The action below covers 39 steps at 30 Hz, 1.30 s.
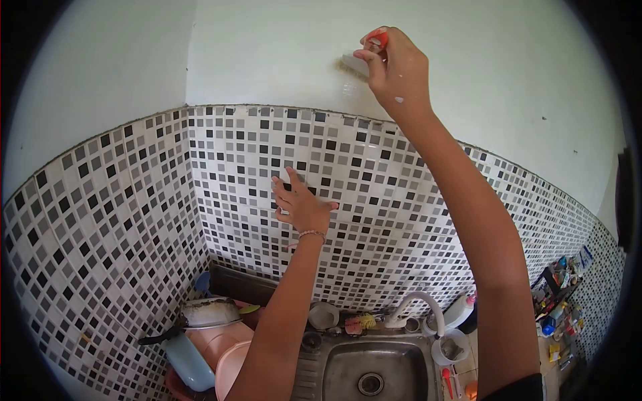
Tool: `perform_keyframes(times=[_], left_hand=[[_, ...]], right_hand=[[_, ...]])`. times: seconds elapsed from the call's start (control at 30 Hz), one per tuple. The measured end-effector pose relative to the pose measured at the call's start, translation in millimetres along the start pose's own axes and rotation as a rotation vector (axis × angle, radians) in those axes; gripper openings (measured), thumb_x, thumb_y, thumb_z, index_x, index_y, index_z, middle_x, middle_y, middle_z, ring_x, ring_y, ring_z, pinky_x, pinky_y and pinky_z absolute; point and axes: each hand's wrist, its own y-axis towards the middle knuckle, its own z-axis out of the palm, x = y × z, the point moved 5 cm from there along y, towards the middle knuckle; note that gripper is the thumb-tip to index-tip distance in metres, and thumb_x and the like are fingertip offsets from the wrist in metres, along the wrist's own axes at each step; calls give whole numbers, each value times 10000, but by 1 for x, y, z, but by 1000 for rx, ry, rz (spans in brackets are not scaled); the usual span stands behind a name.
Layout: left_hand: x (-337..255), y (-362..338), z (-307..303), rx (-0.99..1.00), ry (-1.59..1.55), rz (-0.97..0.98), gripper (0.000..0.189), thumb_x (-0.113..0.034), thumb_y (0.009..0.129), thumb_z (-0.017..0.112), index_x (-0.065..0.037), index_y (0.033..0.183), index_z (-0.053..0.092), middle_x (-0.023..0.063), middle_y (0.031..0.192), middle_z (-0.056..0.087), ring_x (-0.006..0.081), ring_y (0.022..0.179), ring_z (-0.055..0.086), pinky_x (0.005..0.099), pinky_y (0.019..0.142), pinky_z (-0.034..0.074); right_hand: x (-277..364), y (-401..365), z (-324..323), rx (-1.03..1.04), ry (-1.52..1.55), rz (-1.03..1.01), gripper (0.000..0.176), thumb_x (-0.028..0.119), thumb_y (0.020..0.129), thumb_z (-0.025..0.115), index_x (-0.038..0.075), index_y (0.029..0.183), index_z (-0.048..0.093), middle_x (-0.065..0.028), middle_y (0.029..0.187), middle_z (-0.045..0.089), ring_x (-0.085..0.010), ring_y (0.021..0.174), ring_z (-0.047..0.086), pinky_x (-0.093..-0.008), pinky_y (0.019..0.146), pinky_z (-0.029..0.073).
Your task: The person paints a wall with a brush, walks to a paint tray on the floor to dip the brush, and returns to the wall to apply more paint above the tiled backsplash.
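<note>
Up on the pale green wall (281, 60), my right hand (399, 70) pinches a paintbrush (354, 65) with a red handle. Its bristles are at the wall surface, just above the tile edge, and a small wet-looking patch shows below them. White spots mark the back of this hand. Lower and to the left, my left hand (302, 206) rests with spread fingers on the mosaic tiles (254, 150) of black, grey and white squares. It holds nothing, and a thin bracelet circles its wrist.
Below is a steel sink (341, 357) with a white curved faucet (421, 299). Dishes, including a pot (210, 313) and a light blue container (189, 361), pile up at left. A white bottle (459, 311) stands behind the faucet. Assorted small items (558, 314) crowd the right side.
</note>
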Motion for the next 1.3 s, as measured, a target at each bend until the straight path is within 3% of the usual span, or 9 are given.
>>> perform_keyframes(times=[0.33,0.63,0.73,0.83,1.03,1.17,1.3], left_hand=[[3,0,1,-11,4,15,1336,-392,495,948,-199,1536,133,210,1549,102,328,1420,160,575,1025,230],[3,-1,-1,11,-2,28,1314,-364,519,946,-191,1535,131,212,1551,98,338,1424,153,603,1037,219],[3,-2,-3,6,-19,41,1311,-351,523,946,-187,1536,130,211,1549,106,343,1427,149,611,1041,217],[5,-1,-3,21,-35,40,1321,-328,524,947,-186,1541,117,214,1551,109,345,1435,139,584,1045,215],[2,-2,-4,26,-26,32,1327,-314,528,946,-184,1546,105,224,1560,91,350,1433,149,563,1045,215],[5,-1,-3,38,-37,56,1333,-311,529,946,-185,1548,97,229,1560,88,353,1431,157,563,1036,222],[8,0,0,12,-31,87,1343,-323,522,946,-193,1550,92,233,1559,97,364,1427,164,567,1025,233]], right_hand=[[-3,-10,21,307,-44,31,97,14,812,623,-17,878,560,-160,786,596,-335,724,604,-402,686,493],[-9,-18,41,248,-2,-38,123,27,819,654,11,930,602,-123,862,618,-302,753,603,-377,682,503],[0,-14,39,113,-124,-245,131,18,813,655,14,931,600,-118,856,617,-298,763,611,-378,687,509],[3,2,32,2,-109,-138,117,-14,808,634,5,916,594,-121,847,611,-289,767,620,-380,681,510],[18,16,42,249,-5,-45,43,-12,846,579,-28,885,572,-144,796,599,-277,739,660,-353,663,513],[18,5,57,382,70,112,36,-50,828,546,-41,862,555,-160,789,601,-246,814,720,-334,650,521],[3,1,65,294,46,64,70,-59,815,553,-32,879,560,-170,799,596,-266,771,696,-349,661,515]])
